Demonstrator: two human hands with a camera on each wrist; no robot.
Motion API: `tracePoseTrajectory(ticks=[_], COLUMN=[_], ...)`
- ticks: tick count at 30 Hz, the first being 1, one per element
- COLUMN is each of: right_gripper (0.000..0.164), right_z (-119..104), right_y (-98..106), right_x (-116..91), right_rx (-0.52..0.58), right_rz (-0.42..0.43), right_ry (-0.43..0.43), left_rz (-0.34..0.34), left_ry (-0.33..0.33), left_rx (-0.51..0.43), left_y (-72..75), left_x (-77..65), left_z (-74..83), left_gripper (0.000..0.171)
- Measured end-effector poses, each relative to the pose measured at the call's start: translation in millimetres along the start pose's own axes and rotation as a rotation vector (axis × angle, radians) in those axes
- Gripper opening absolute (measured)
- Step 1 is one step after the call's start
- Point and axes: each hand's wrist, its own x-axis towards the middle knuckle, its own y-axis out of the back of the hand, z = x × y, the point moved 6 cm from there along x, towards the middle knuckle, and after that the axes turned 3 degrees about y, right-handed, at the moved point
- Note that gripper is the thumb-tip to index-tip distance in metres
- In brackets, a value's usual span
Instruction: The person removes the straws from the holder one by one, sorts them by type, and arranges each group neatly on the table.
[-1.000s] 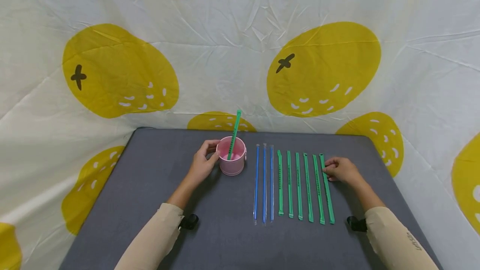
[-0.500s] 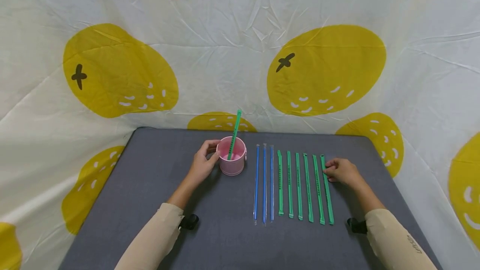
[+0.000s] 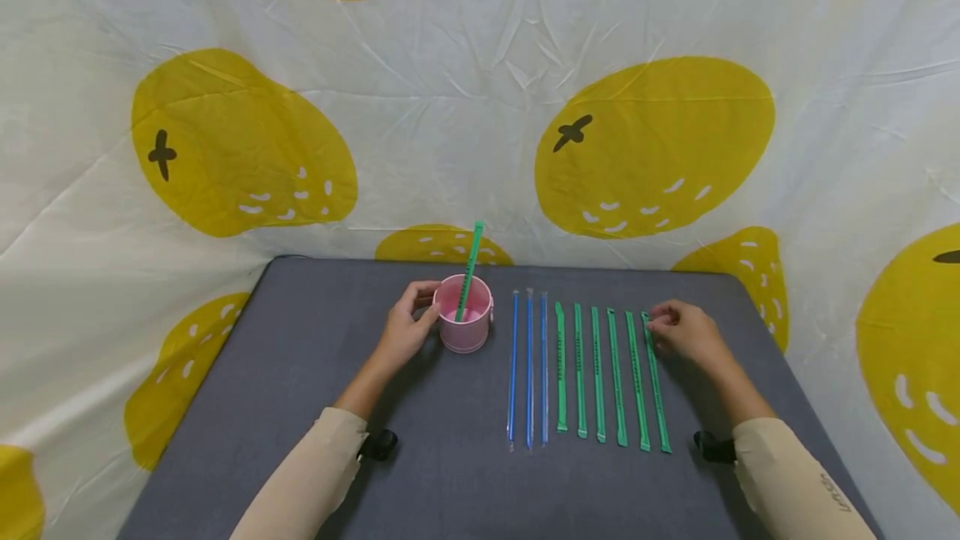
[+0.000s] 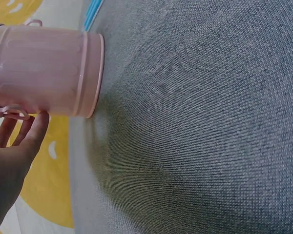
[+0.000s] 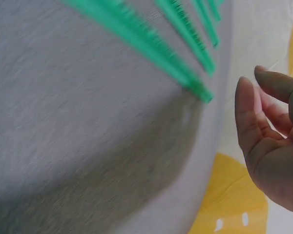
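My left hand [image 3: 405, 325] holds the side of a small pink bucket [image 3: 463, 333], its thumb and fingers at the bucket's side handle in the left wrist view. One green wrapped straw [image 3: 468, 269] leans upright inside the bucket. My right hand [image 3: 686, 333] hovers near the far end of the rightmost green wrapped straw [image 3: 657, 394], which lies on the table. In the right wrist view, thumb and forefinger have a gap between them with nothing in it, apart from that straw's tip [image 5: 202, 92].
Several green wrapped straws [image 3: 598, 373] lie in a row left of the rightmost one. Further left, three blue straws [image 3: 528, 369] in clear wrappers lie parallel, between the bucket and the green row. The grey table [image 3: 450, 473] meets a patterned cloth [image 3: 450, 148] behind.
My right hand has lifted slightly away from the rightmost green straw, which has shifted a little at its near end. The left hand and bucket have stayed in place.
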Motion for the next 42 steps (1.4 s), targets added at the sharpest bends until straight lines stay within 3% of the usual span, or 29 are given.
tracePoseTrajectory(ticks=[8,22,30,42], right_gripper=[0.038,0.038,0.036,0.048], right_z=[-48.7,-142.9,-191.9,-234.0], right_y=[-10.0,-52.8,-71.6,-106.2], right_x=[12.9,54.8,74.6,97.4], right_rx=[0.163,0.437,0.487,0.521], right_rz=[0.09,0.024,-0.033,-0.121], right_ry=[0.137,0.214,0.269,0.301], left_rz=[0.003,-0.002,-0.006,-0.009], left_ry=[-0.002,0.01,0.019,0.027], left_rx=[0.005,0.018,0.015,-0.046], left_y=[0.7,-1.8,-1.5,-1.6], left_x=[-1.9,-2.2,-2.1,-1.2], left_z=[-0.1,-1.9,-4.4,-10.8], left_gripper=[0.04,0.04,0.04,0.042])
